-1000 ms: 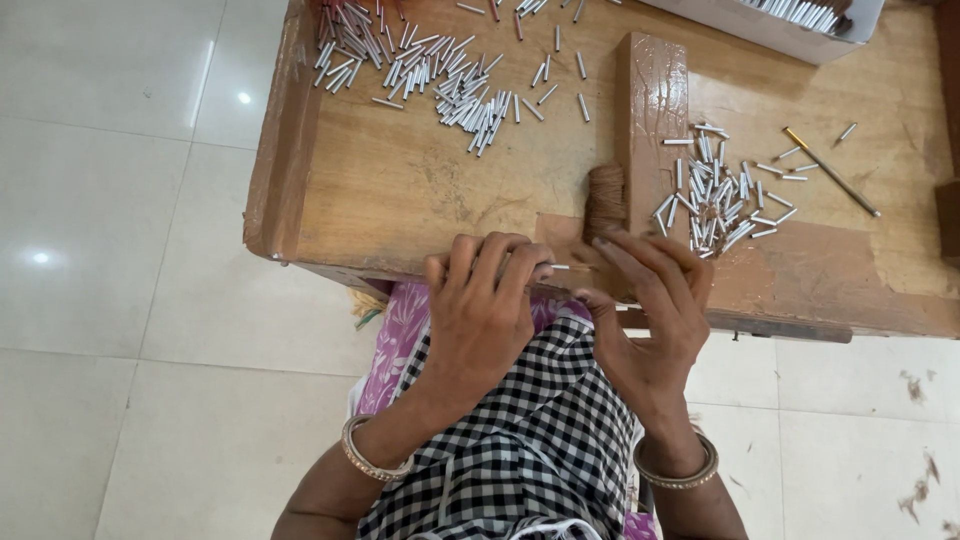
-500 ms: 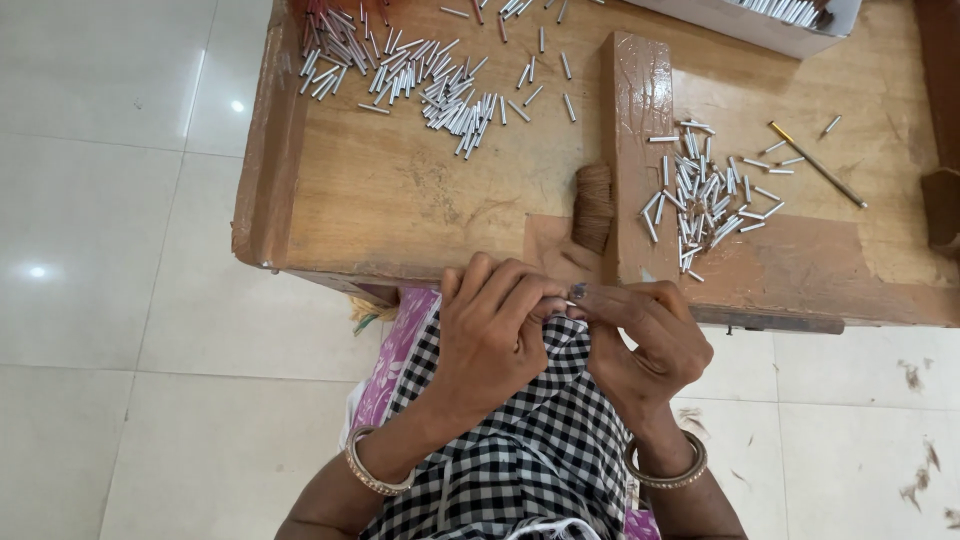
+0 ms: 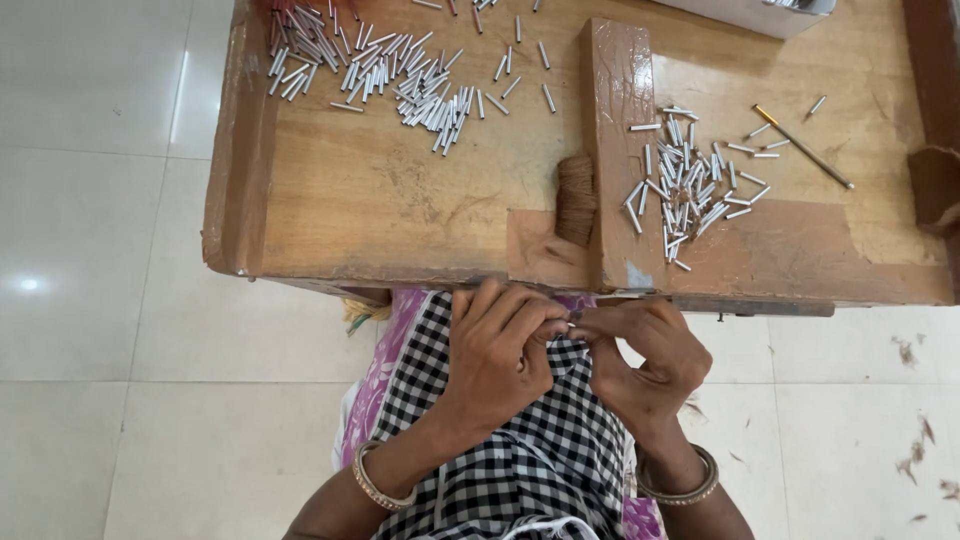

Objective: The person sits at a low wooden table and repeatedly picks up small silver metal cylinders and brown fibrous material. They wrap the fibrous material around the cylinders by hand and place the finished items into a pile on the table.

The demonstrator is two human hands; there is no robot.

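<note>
Both hands sit close together just below the near edge of the wooden surface [image 3: 400, 200], over a lap covered in black-and-white checked cloth [image 3: 520, 470]. The left hand [image 3: 500, 350] has its fingers curled inward, and the right hand [image 3: 645, 355] mirrors it; their fingertips meet around a small silver tube [image 3: 572, 324], only a sliver of which shows between them. Each grip is closed, pinching that tube from its own side. The tube lies off the surface, just in front of its edge and above the lap.

On the surface, a scattered pile of short silver tubes [image 3: 685, 185] lies to the right of a raised wooden divider [image 3: 615, 140], and a larger pile of similar tubes [image 3: 390, 70] spreads across the far left part. A spool of brown thread [image 3: 575, 195] rests against the left side of the divider, near the front edge. A thin metal rod with a brass-coloured end [image 3: 805, 148] lies at a slant to the right of the smaller pile. Each wrist wears a metal bangle [image 3: 375, 485]. The floor [image 3: 100, 300] is pale glossy tile, with small brown scraps at the right.
</note>
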